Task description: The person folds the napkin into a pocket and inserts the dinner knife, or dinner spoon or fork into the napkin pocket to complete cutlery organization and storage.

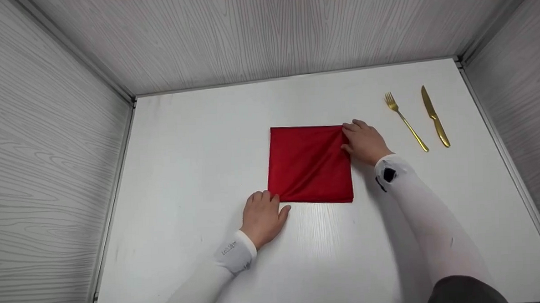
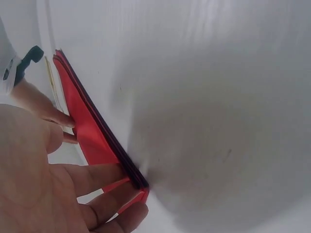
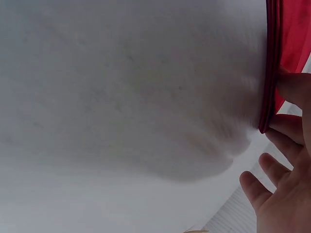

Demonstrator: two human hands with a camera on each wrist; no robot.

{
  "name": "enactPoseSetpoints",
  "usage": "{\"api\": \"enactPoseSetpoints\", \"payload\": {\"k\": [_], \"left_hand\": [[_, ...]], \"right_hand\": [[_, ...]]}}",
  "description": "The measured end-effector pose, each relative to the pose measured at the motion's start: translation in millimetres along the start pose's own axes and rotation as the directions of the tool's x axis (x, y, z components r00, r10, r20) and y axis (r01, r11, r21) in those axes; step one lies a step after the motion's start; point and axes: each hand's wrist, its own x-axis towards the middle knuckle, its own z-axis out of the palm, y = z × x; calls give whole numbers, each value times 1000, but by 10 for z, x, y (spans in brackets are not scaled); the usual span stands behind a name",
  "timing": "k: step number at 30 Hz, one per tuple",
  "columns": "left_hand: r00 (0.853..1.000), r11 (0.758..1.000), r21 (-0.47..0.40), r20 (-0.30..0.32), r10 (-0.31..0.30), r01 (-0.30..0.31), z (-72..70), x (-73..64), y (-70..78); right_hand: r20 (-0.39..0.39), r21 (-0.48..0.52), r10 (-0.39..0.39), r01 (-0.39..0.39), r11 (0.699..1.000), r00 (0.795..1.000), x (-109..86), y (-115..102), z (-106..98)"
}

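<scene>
A folded red cloth (image 1: 316, 177), square with several stacked layers, lies flat on the white table. A diagonal crease runs across its top between the near-left and far-right corners. On the near-left corner, the fingertips of my left hand (image 1: 264, 219) press down, with the thumb apart from the cloth. At the far-right corner, my right hand (image 1: 365, 143) touches the fabric with extended fingers, its thumb at the right edge. The left wrist view shows the left fingers over the layered cloth edge (image 2: 95, 107). In the right wrist view, some right fingers stand clear of the cloth (image 3: 294, 34).
A gold fork (image 1: 405, 123) and a gold knife (image 1: 435, 117) lie on the table beyond and right of my right hand. Grey wood-grain panels (image 1: 247, 38) wall the white table (image 1: 183, 150) at the back and both sides.
</scene>
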Motion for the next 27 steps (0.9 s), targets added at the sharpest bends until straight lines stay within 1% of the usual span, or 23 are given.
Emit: {"api": "enactPoseSetpoints", "payload": {"k": [5,8,12,16,21,24,27], "left_hand": [[1000,1000,-8,5,-6,6,22,-12,32],[1000,1000,-5,2,-5,5,30,-11,43],[1000,1000,7,0,-2,2,22,-17,30],[1000,999,32,1,-2,2,12,-5,0],[1000,999,52,14,9,-9,18,5,-15],[999,998,53,27,18,-19,15,10,-20],[999,998,48,18,27,-28,-2,29,-33]], "right_hand": [[-32,-36,5,-6,999,999,28,-32,6],[-44,-58,23,-25,998,999,12,-41,29],[-12,-81,50,-51,995,999,-45,-16,81],[28,-74,71,-69,995,997,-80,21,89],[41,-64,79,-76,995,996,-88,27,71],[36,-49,84,-82,995,996,-99,12,72],[9,-16,72,-72,997,997,-120,-10,81]]}}
